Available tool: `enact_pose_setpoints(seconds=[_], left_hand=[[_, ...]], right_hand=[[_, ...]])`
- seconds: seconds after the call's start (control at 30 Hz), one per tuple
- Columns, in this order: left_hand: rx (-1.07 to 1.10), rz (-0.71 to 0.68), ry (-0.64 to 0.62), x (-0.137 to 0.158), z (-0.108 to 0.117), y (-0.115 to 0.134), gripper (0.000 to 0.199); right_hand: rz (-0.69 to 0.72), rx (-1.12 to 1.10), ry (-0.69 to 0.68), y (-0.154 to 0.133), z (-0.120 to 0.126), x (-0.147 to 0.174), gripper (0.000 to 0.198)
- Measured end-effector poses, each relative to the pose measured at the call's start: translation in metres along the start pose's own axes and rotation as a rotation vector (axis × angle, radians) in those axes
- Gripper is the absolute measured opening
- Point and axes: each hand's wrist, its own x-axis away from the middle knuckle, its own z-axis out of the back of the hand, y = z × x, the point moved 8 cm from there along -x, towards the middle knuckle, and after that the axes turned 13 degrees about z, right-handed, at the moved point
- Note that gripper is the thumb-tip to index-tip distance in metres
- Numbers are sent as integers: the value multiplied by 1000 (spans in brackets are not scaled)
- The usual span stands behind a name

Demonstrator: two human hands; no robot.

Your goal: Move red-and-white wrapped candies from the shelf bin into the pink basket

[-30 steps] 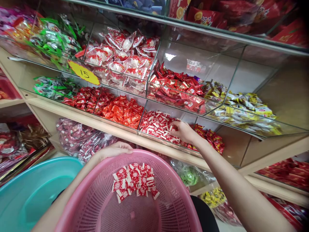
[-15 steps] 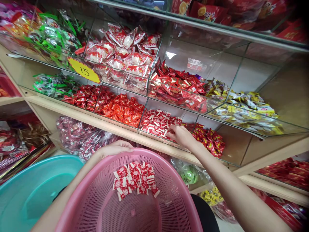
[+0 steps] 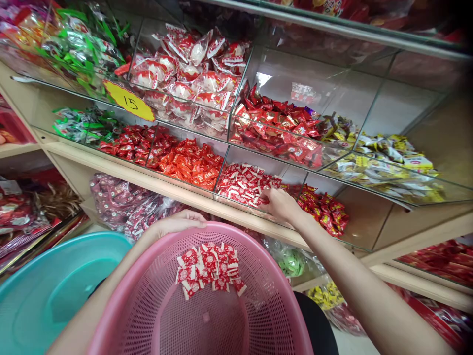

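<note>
My left hand [image 3: 181,222] is closed over the far-left rim of a pink plastic basket [image 3: 121,296]. Inside the basket lies a small heap of red-and-white wrapped candies [image 3: 209,266], resting toward its far side. My right hand [image 3: 283,204] reaches over the shelf's front panel into a compartment of matching wrapped candies [image 3: 244,182]. Its fingers are curled together at the right edge of that pile, touching the candies; the fingertips are partly hidden, so how many candies they pinch does not show.
Neighbouring compartments hold orange-red candies [image 3: 192,162] and red-and-yellow candies [image 3: 325,212]. Glass dividers and a wooden shelf edge [image 3: 155,185] border them. A yellow price tag [image 3: 129,101] reads 15. At lower left stands a turquoise basin [image 3: 22,296]. Bagged candies [image 3: 121,204] lie below the shelf.
My right hand stays at the same candy pile, its fingers drawn closer together. The view has shifted slightly; the basket and my left hand keep their places.
</note>
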Motion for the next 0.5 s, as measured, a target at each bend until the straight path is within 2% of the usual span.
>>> enact_pose_setpoints(seconds=[0.2, 0.33, 0.43, 0.5], left_hand=[[58, 26, -9, -2, 0, -4, 34], [36, 12, 1, 0, -1, 0, 34], [-10, -10, 31, 1, 1, 3, 33], [-20, -22, 34, 0, 1, 3, 33]], right_hand=[[12, -79, 40, 5, -2, -3, 16], [51, -78, 161, 0, 28, 13, 15], [141, -183, 319, -18, 50, 30, 19], [283, -342, 348, -43, 45, 36, 18]])
